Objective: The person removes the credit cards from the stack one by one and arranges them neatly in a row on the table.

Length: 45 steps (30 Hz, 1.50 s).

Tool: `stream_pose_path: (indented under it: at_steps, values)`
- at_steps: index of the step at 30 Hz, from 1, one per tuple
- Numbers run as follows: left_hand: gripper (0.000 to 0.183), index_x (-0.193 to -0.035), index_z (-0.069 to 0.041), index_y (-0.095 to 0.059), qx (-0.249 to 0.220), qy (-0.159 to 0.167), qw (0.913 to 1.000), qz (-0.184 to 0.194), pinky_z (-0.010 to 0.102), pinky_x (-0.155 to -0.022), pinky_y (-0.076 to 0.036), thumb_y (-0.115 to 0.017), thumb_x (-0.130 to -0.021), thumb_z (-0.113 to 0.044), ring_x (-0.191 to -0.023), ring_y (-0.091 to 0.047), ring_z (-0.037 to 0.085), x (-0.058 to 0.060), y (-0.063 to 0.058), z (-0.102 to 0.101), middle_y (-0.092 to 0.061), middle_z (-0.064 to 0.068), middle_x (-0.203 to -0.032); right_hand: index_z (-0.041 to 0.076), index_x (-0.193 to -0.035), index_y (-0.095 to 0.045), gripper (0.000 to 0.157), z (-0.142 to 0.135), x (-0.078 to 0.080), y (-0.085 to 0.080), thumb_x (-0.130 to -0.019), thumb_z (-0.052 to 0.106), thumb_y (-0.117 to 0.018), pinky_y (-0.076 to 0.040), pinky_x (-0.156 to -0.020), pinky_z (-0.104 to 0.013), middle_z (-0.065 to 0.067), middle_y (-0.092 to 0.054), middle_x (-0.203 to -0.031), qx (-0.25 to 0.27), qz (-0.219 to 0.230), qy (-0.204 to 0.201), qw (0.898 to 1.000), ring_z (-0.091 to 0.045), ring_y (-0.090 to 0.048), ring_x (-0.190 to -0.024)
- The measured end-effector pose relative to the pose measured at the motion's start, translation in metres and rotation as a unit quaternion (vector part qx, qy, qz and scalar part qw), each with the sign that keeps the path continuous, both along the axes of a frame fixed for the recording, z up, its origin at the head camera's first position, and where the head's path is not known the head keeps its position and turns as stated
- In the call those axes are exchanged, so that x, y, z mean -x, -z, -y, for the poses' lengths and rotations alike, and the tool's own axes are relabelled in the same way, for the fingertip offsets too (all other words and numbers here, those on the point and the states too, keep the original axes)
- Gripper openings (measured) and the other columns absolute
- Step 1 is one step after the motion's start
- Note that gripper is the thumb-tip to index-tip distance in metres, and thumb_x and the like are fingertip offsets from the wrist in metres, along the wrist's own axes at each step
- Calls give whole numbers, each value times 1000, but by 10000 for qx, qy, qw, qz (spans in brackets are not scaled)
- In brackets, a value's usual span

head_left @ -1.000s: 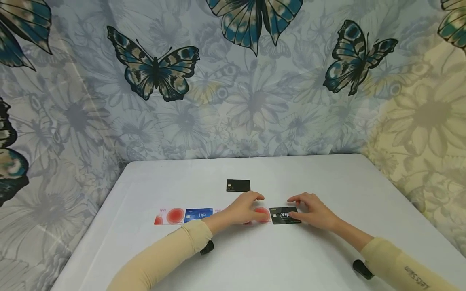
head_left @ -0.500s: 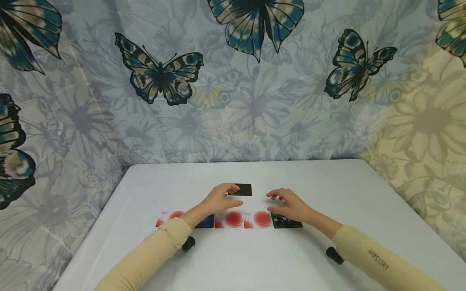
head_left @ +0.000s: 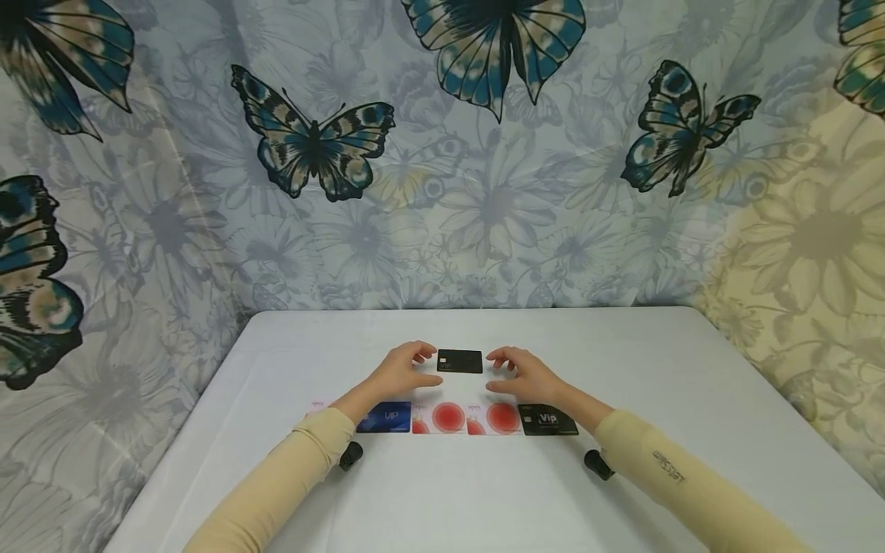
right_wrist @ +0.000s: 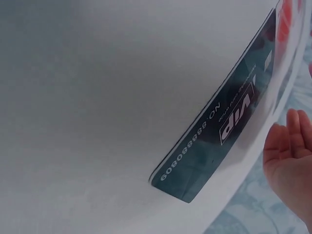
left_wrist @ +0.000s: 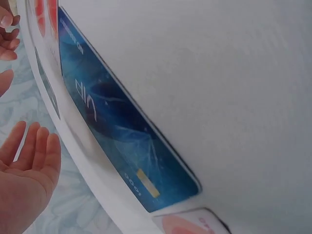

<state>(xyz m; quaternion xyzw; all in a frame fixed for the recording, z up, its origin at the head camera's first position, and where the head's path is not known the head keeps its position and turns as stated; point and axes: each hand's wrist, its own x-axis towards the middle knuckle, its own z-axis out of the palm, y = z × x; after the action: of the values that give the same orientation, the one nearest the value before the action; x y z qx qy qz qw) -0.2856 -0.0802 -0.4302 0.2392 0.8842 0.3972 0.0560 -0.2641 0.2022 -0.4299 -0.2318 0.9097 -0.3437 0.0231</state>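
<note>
A plain black card (head_left: 459,362) lies on the white table, apart from the row of cards in front of it. My left hand (head_left: 399,370) is just left of it, fingers relaxed and holding nothing. On its other side my right hand (head_left: 528,375) hovers with thumb and fingers spread. Nearer to me runs the row: a blue VIP card (head_left: 386,417), two white cards with red circles (head_left: 448,418), and a black Vip card (head_left: 548,420) at the right end. My left forearm mostly covers one more card at the left end.
The white table (head_left: 456,491) reaches back to a wall hanging (head_left: 484,253) printed with butterflies and flowers. Dark wrist devices (head_left: 598,465) sit under both sleeves.
My left hand has moved left and back from the row to beside the far black card. The right hand has left the black Vip card and come leftward. The cards look unmoved.
</note>
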Motion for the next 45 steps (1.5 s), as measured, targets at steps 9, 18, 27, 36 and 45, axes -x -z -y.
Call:
stream_pose_path:
  at_steps: [9,18,27,36,45]
  values:
    - [56,-126,-2,-59,-43,-176,9998,9,42,-93,-47,-81,-80,-24,-107,-57,28,1,0,6,-62,13,-119,0,-124,-58,52,3,10,2,-82,21,-79,-44,-78,-37,-9,-60,-105,42,210,223,9995,-26,-49,-94]
    - [51,-123,-2,-61,370,-284,9989,-21,41,-95,-45,-81,-80,-22,-107,-56,27,11,1,2,-62,12,-116,0,-123,-59,53,7,26,4,-81,24,-80,-40,-83,-40,-9,-60,-103,-203,196,298,9992,-26,-47,-93]
    - [51,-121,0,-60,865,-133,9961,-111,41,-97,-42,-81,-79,-20,-108,-56,29,25,0,-13,-62,15,-113,0,-122,-59,53,10,40,8,-80,25,-80,-38,-84,-40,-8,-58,-103,-377,299,355,9982,-26,-47,-95]
    - [53,-123,-1,-60,1272,-216,9916,-30,40,-98,-40,-81,-79,-22,-109,-52,28,34,0,-20,-59,13,-111,2,-119,-62,50,12,48,8,-80,27,-80,-36,-83,-38,-6,-57,-101,-558,267,255,9978,-24,-45,-93]
    - [50,-119,-4,-64,1236,-217,9920,145,40,-95,-40,-81,-77,-24,-103,-50,26,38,1,-23,-58,9,-104,2,-117,-63,49,13,49,6,-79,25,-82,-35,-81,-37,-5,-57,-98,-530,482,318,9969,-24,-44,-92]
